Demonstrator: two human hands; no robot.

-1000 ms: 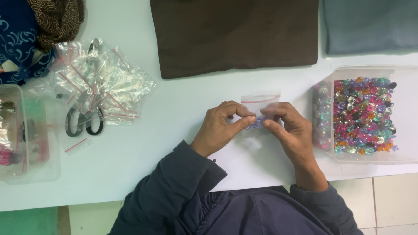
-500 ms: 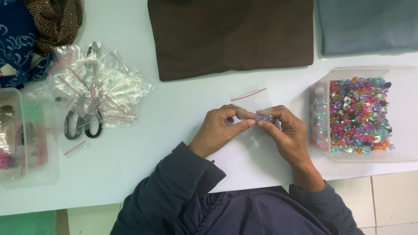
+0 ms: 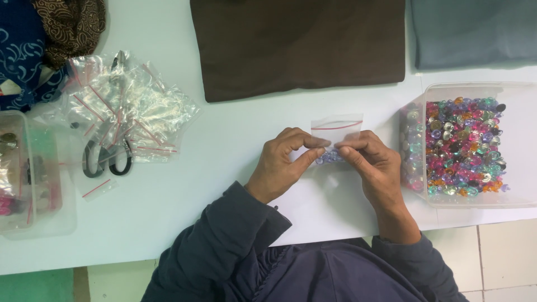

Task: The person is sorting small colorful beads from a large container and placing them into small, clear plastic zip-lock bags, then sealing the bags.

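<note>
Beside the bead tub, both hands pinch a small zip bag of beads.

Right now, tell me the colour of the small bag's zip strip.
Red, on the clear small bag; head view.

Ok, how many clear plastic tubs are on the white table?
2: one clear plastic tub of colourful beads at the right edge, one clear plastic tub at the left edge. More may lie outside the view.
</note>
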